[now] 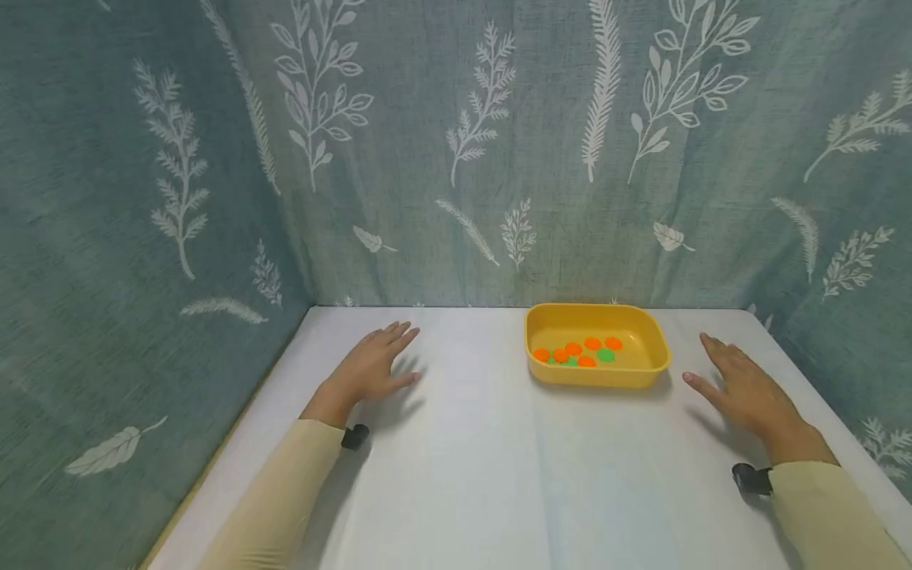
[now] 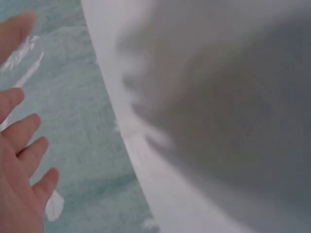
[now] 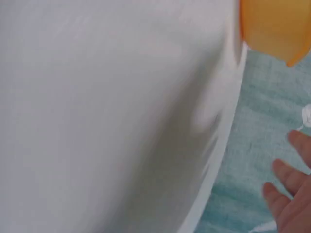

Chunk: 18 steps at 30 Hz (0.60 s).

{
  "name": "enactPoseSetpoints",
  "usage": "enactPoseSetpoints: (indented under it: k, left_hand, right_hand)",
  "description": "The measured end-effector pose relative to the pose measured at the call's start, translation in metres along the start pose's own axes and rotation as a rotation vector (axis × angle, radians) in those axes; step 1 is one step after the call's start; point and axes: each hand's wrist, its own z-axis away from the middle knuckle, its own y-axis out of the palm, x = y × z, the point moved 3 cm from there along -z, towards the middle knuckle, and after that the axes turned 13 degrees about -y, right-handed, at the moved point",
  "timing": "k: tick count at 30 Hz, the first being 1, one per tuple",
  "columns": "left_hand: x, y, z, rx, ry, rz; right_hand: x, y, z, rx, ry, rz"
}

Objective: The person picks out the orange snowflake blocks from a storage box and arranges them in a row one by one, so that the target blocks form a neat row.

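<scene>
Your right hand (image 1: 751, 396) is the nearer of your 2 hands to the yellow, rounded-rectangular, plastic-looking tray (image 1: 598, 376), which sits on the white counter (image 1: 456, 475) toward its far edge. From your right fingertips the tray lies just beside and to the left, not touching, its long axis running across you from side to side. From your left hand (image 1: 365, 368) it lies well apart, off to the right. In the tray, small flat orange discs (image 1: 593, 343) and small flat green discs (image 1: 606, 355) gather toward the left and middle; some overlap, so the green count is hard to tell. Both hands hang over the counter, backs up, holding nothing. Your left fingers are straight and slightly spread, the thumb out toward the right; your right fingers stretch forward and leftward, loosely apart in the right wrist view, the thumb aimed toward the tray. Both forearms, in beige sleeves (image 1: 285, 491), slant inward from the near side
</scene>
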Motion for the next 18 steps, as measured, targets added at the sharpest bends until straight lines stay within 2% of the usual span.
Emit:
enactPoseSetpoints:
  k: [4,10,15,18]
  left_hand:
    - [-0.014,0.005,-0.023,0.006,-0.014,0.073]
    - [-0.044,0.004,-0.054,0.103,-0.033,0.186]
    - [-0.073,0.007,-0.078,0.155,-0.071,0.396]
    - [-0.089,0.017,-0.093,0.172,-0.118,0.522]
  right_hand:
    - [-0.003,0.001,-0.009,-0.029,0.114,-0.167]
    - [-0.002,0.009,-0.017,-0.191,0.222,-0.402]
    - [0.004,0.026,-0.02,-0.3,0.226,-0.521]
    - [0.005,0.033,-0.021,-0.363,0.205,-0.578]
